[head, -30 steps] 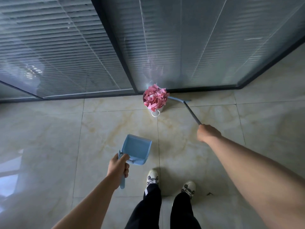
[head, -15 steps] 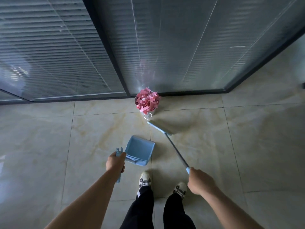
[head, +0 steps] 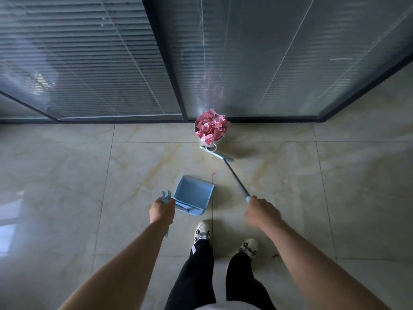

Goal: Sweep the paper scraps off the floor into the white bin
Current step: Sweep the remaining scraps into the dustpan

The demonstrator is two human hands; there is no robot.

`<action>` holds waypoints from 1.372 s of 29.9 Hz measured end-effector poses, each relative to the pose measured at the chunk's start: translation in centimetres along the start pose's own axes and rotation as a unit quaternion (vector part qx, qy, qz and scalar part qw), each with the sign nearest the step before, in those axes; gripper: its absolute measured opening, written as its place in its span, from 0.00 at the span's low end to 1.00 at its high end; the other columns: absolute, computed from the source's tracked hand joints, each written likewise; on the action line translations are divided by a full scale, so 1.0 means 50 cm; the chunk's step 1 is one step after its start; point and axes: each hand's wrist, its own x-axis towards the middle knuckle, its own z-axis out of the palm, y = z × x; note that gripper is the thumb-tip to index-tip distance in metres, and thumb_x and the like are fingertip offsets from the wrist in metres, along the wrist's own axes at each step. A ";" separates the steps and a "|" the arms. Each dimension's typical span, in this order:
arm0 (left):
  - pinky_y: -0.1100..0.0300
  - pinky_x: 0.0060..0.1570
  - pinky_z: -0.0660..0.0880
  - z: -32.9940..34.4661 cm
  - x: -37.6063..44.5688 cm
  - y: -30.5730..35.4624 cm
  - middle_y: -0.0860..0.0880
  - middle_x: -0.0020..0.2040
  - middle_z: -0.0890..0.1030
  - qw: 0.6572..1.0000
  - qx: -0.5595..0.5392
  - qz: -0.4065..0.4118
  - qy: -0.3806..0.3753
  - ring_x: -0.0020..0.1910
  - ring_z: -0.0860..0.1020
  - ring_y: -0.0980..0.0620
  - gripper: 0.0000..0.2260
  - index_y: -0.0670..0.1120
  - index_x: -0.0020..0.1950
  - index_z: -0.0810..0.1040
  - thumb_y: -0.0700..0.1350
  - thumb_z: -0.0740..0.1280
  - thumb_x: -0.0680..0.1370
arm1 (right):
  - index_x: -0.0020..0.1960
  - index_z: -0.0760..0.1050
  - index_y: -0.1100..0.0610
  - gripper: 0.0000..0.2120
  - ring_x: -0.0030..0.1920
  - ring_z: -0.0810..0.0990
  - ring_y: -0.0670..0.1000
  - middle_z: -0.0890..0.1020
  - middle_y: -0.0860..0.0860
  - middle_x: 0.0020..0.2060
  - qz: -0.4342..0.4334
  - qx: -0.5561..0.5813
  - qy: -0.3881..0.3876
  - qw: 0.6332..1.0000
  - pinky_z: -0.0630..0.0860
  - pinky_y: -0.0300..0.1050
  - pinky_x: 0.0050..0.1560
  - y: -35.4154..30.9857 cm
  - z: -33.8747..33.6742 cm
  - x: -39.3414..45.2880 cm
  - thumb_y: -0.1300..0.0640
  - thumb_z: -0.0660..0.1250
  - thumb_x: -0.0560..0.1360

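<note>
Pretty much done, I'd say: the white bin by the glass wall is heaped with pink scraps. One tiny scrap remains near the empty dustpan. Left hand grips its handle, right hand grips the broom.

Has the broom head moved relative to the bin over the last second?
Yes. The broom head was behind and right of the white bin, by the glass wall; now it lies on the near side, just in front of the bin, toward the dustpan.
</note>
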 end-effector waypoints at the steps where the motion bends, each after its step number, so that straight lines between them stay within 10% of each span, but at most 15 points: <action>1: 0.62 0.24 0.70 -0.002 0.003 -0.003 0.44 0.34 0.78 1.000 0.007 0.000 0.000 0.25 0.74 0.49 0.08 0.44 0.49 0.78 0.46 0.62 0.77 | 0.66 0.68 0.62 0.18 0.60 0.78 0.59 0.78 0.58 0.59 0.002 -0.001 -0.009 1.000 0.74 0.48 0.55 -0.007 -0.001 0.007 0.60 0.54 0.78; 13: 0.51 0.44 0.79 0.027 0.014 -0.015 0.39 0.49 0.82 0.992 0.107 0.041 -0.055 0.46 0.82 0.38 0.13 0.42 0.57 0.76 0.47 0.60 0.77 | 0.64 0.70 0.58 0.18 0.49 0.78 0.55 0.79 0.55 0.55 -0.004 0.007 -0.120 0.993 0.73 0.44 0.45 0.029 0.032 -0.088 0.59 0.57 0.74; 18: 0.61 0.24 0.71 0.031 -0.002 -0.016 0.44 0.36 0.78 0.997 0.008 -0.016 -0.081 0.27 0.72 0.48 0.10 0.47 0.56 0.73 0.45 0.64 0.75 | 0.57 0.71 0.55 0.12 0.45 0.78 0.55 0.78 0.53 0.47 0.007 0.029 -0.090 0.996 0.72 0.42 0.39 0.090 0.030 -0.136 0.56 0.57 0.75; 25: 0.61 0.26 0.68 -0.007 -0.034 -0.012 0.42 0.36 0.72 0.963 -0.207 -0.086 -0.151 0.27 0.68 0.49 0.06 0.43 0.49 0.71 0.43 0.64 0.75 | 0.42 0.64 0.53 0.04 0.40 0.71 0.54 0.71 0.50 0.36 0.051 0.065 -0.043 0.996 0.65 0.44 0.38 0.156 0.042 -0.159 0.56 0.58 0.74; 35: 0.68 0.23 0.67 -0.078 -0.121 0.081 0.43 0.36 0.77 0.826 -0.504 -0.101 -0.233 0.20 0.65 0.53 0.08 0.47 0.42 0.66 0.50 0.61 0.75 | 0.62 0.70 0.62 0.16 0.60 0.77 0.59 0.77 0.59 0.61 0.123 0.115 -0.034 0.985 0.70 0.43 0.50 0.171 0.061 -0.140 0.57 0.57 0.77; 41: 0.69 0.21 0.62 -0.122 -0.159 0.156 0.49 0.22 0.68 0.855 -0.491 -0.047 -0.157 0.17 0.62 0.54 0.10 0.47 0.42 0.68 0.53 0.59 0.77 | 0.66 0.69 0.62 0.18 0.61 0.77 0.58 0.76 0.59 0.63 0.138 0.150 -0.045 0.978 0.70 0.42 0.50 0.171 0.062 -0.141 0.56 0.57 0.78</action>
